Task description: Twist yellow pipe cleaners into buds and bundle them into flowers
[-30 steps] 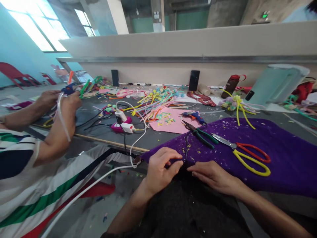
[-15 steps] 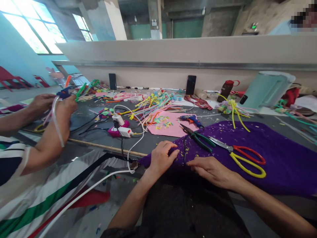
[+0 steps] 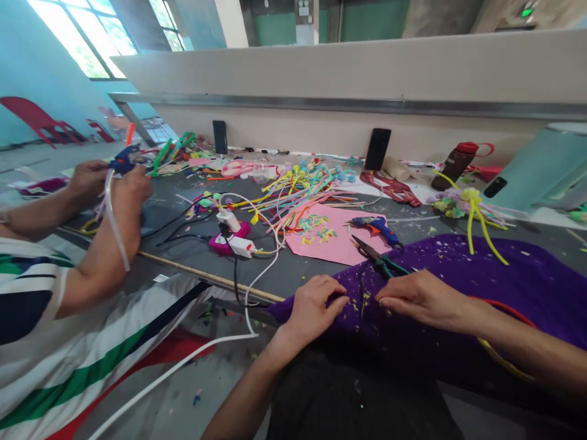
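A purple cloth, sprinkled with small yellow and pale scraps, covers the table edge in front of me. My left hand rests on its left part, fingers bent, with a gap between thumb and forefinger. Just right of it, my right hand is closed, fingertips pinched together low over the cloth; anything inside the pinch is hidden. A dark fold or cord runs between the hands. Beyond the right hand lie green-handled pliers, partly covered. Scissors with a red and a yellow handle lie under the right forearm.
A blue glue gun lies on pink sheet with cut bits. Left are a power strip and white cable. Pipe cleaners, a phone and a bottle stand behind. A co-worker's hands hold another glue gun.
The view has tilted down and shifted, so things sit differently in the picture. My right hand has moved up and forward over the cloth, now covering parts of the pliers and scissors.
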A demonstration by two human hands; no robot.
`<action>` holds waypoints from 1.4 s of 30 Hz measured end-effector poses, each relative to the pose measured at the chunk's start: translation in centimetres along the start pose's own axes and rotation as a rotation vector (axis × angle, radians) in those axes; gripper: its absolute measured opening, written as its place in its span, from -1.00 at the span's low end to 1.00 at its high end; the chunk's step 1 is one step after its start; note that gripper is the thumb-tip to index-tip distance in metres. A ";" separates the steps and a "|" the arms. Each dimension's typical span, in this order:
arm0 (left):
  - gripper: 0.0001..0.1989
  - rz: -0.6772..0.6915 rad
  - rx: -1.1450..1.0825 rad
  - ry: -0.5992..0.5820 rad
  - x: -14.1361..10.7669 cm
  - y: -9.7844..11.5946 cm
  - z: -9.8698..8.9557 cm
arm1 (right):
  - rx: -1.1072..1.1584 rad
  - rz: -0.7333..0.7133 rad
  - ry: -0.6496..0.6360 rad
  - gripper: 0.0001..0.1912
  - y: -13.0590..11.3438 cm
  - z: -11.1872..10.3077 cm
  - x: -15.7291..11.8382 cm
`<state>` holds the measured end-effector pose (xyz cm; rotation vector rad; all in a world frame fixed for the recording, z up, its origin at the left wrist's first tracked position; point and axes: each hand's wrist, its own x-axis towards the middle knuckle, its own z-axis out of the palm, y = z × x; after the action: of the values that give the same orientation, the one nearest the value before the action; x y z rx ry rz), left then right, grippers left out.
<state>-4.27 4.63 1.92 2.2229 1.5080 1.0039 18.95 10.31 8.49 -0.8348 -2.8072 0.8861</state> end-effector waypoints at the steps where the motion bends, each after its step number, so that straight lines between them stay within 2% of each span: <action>1: -0.90 -0.005 -0.019 0.017 -0.1 -0.1 0.1 | 0.007 0.015 0.014 -0.67 0.5 -0.3 0.3; 5: -0.91 -0.024 -0.045 0.064 -0.3 -0.1 0.7 | 0.068 0.106 0.130 -0.64 2.7 -1.4 1.1; 11: -0.93 -0.077 -0.103 0.082 -0.1 0.0 0.7 | 0.269 0.266 0.132 -0.70 7.1 -3.4 0.4; 14: -0.94 -0.090 -0.134 0.033 0.4 0.1 0.4 | 0.398 0.401 0.186 -0.69 10.4 -3.4 -0.2; 17: -0.92 -0.105 -0.178 -0.054 1.3 0.0 0.0 | 0.526 0.538 0.268 -0.64 13.9 -2.4 -0.6; 20: -0.92 -0.113 -0.240 -0.155 2.6 -0.1 -0.2 | 0.575 0.578 0.325 -0.67 16.0 -1.5 -0.9; 24: -0.92 -0.161 -0.290 -0.226 4.0 -0.3 -0.3 | 0.544 0.504 0.271 -0.73 16.3 -1.3 -1.0; 32: -0.91 -0.172 -0.380 -0.230 4.4 -0.4 -0.1 | 0.598 0.435 0.211 -0.71 16.1 -2.2 -0.7; 37: -0.87 -0.263 -0.342 -0.238 4.7 -0.3 0.1 | 0.717 0.477 0.205 -0.68 16.1 -2.7 -1.4; 42: -0.86 -0.324 -0.336 -0.191 5.1 -0.1 0.1 | 0.810 0.485 0.234 -0.60 17.0 -2.3 -2.3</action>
<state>-3.21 9.24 3.74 1.7236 1.4327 0.8430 29.53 21.89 1.17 -1.3330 -1.7814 1.6739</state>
